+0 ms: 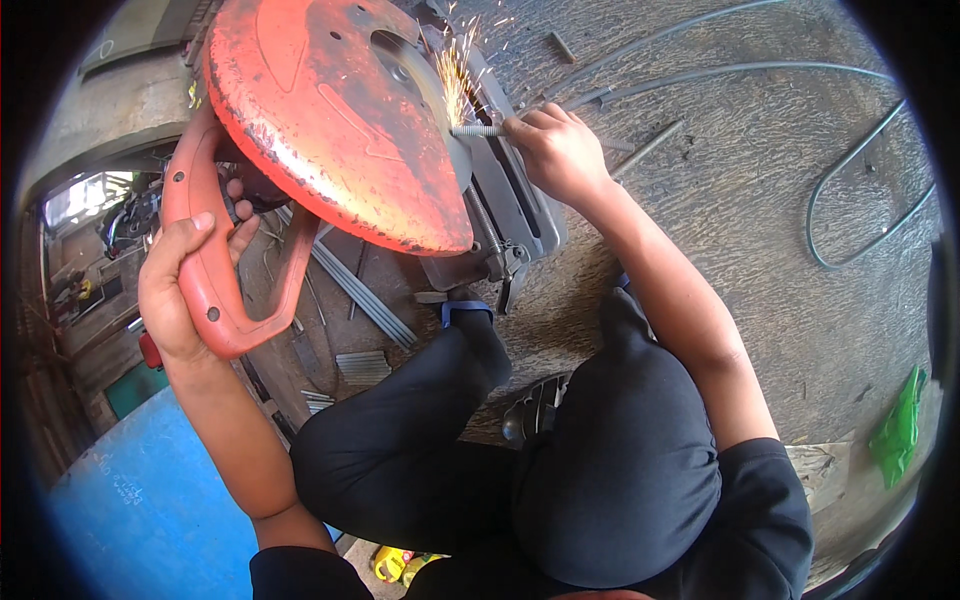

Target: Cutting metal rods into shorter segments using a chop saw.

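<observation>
A red chop saw (330,130) with chipped paint fills the upper left of the view. Its D-shaped handle (212,285) is wrapped by my left hand (180,285), thumb on top and fingers through the loop. My right hand (560,150) closes round a grey threaded rod (478,131), whose end meets the saw's cutting disc (459,158). Orange sparks (455,80) spray upward from that contact. Under the guard lies the saw's dark metal base (545,225), partly hidden by the guard.
Long rods (360,290) and a stack of short cut pieces (362,367) lie left of my feet. A loose metal bar (650,147) and a bent cable (822,205) are on the floor at right. A blue sheet (160,490) and a green bag (897,430) sit at the sides.
</observation>
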A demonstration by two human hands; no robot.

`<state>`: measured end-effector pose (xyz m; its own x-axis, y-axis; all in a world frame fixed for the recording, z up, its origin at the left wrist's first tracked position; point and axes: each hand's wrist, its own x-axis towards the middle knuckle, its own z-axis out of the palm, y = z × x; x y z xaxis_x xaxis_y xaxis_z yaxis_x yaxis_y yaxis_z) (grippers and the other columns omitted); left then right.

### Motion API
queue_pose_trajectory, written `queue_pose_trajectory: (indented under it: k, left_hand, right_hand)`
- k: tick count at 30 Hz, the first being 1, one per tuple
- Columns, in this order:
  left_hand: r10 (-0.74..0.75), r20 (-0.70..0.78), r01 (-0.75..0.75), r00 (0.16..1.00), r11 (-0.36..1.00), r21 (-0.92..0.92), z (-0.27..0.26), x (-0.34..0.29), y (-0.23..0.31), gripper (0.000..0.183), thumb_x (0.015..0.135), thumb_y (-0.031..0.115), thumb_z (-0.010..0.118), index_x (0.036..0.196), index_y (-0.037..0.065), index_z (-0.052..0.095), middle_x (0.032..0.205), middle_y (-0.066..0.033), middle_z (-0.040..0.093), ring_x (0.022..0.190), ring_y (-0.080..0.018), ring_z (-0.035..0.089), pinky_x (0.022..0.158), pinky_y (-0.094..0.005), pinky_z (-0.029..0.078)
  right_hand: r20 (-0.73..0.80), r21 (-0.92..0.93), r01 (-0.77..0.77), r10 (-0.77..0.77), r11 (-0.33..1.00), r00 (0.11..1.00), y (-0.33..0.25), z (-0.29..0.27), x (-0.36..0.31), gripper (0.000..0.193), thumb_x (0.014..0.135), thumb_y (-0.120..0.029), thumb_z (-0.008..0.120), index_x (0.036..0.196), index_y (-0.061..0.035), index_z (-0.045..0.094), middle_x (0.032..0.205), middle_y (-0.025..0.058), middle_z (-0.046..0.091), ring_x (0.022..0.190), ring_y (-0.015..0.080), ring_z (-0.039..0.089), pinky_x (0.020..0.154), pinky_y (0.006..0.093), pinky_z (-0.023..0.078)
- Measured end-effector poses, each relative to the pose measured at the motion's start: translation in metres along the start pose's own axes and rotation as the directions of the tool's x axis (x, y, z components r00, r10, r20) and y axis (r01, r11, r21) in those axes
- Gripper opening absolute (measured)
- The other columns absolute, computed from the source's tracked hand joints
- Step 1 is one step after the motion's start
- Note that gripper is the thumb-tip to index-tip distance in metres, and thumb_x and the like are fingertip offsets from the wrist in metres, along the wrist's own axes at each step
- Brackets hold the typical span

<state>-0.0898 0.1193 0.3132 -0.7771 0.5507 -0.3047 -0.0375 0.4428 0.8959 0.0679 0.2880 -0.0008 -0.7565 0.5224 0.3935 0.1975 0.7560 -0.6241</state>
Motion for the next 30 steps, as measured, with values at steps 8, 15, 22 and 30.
queue_pose_trajectory:
  k: [8, 15, 22, 30]
  left_hand:
    - [0.011, -0.011, -0.011, 1.0, 1.0, 0.009, 0.003, -0.001, 0.002, 0.055, 0.08, 0.012, 0.056, 0.13, -0.007, 0.043, 0.118, -0.0193, 0.056, 0.101, -0.026, 0.058, 0.091, -0.0401, 0.047]
    - [0.003, 0.027, -0.002, 1.0, 1.0, -0.005, -0.004, 0.0, 0.001, 0.051, 0.082, 0.011, 0.056, 0.128, -0.008, 0.044, 0.113, -0.0185, 0.057, 0.095, -0.024, 0.059, 0.087, -0.038, 0.05]
    - [-0.001, 0.028, 0.001, 1.0, 1.0, 0.01, -0.004, 0.001, 0.001, 0.05, 0.083, 0.011, 0.057, 0.127, -0.008, 0.045, 0.11, -0.0182, 0.057, 0.094, -0.0235, 0.059, 0.085, -0.0374, 0.051]
    - [0.009, 0.034, -0.007, 0.999, 0.999, -0.038, 0.0, 0.0, 0.0, 0.051, 0.082, 0.011, 0.056, 0.128, -0.008, 0.045, 0.113, -0.019, 0.057, 0.095, -0.0242, 0.059, 0.088, -0.0387, 0.05]
  right_hand:
    - [-0.041, 0.083, 0.019, -0.016, 0.996, 0.999, -0.006, -0.01, 0.001, 0.014, 0.081, -0.022, 0.063, 0.089, -0.0104, 0.066, 0.071, 0.0056, 0.06, 0.074, 0.0254, 0.059, 0.063, 0.037, 0.051]
    - [0.325, 0.29, -0.319, 0.221, 0.902, 0.92, -0.007, -0.013, 0.002, 0.031, 0.09, -0.033, 0.057, 0.085, -0.0034, 0.064, 0.068, 0.0186, 0.058, 0.069, 0.0381, 0.06, 0.063, 0.0459, 0.046]
    - [0.377, 0.379, -0.377, 0.231, 0.845, 0.897, 0.005, -0.007, 0.008, 0.035, 0.09, -0.035, 0.055, 0.081, -0.0016, 0.064, 0.066, 0.0214, 0.06, 0.069, 0.0402, 0.06, 0.065, 0.0465, 0.047]
    - [0.27, 0.447, -0.282, 0.173, 0.849, 0.947, 0.001, -0.004, 0.007, 0.03, 0.085, -0.03, 0.062, 0.077, -0.0019, 0.067, 0.067, 0.0197, 0.061, 0.066, 0.0377, 0.06, 0.063, 0.0437, 0.048]
